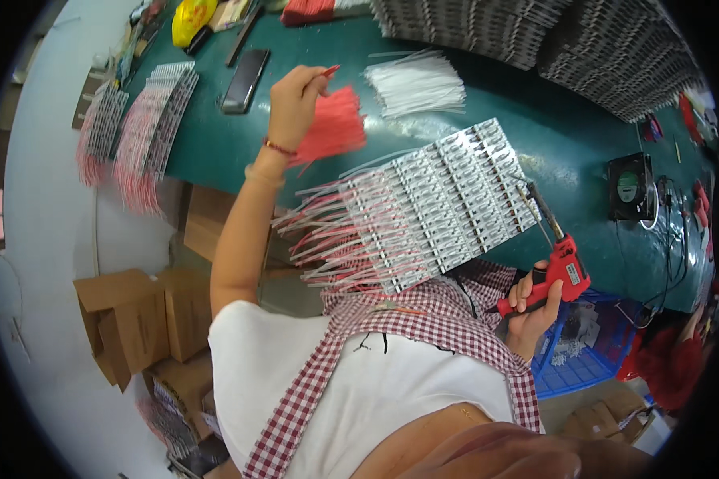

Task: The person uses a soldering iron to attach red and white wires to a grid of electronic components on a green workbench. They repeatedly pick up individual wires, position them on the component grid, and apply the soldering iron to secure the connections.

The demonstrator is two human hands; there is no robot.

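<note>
My left hand [294, 108] is raised over the green table, its fingers pinched on a red wire [331, 71]. Just below and beside it lies a bundle of red wires [334, 126]. My right hand [531, 307] is wrapped round the handle of a red soldering gun [562, 278], whose metal tip points up to the right edge of a metal-coloured panel [447, 203]. Rows of small parts fill this panel. White and red wires [327, 235] hang out from its left side, over the front edge of the table.
White wires [415, 84] lie behind the panel. A phone [246, 81] and finished-looking wired panels [156, 120] are at left. Stacked panels [615, 56] stand at the back right, near a black device [629, 188]. A blue crate [579, 351] and cardboard boxes [132, 323] sit below.
</note>
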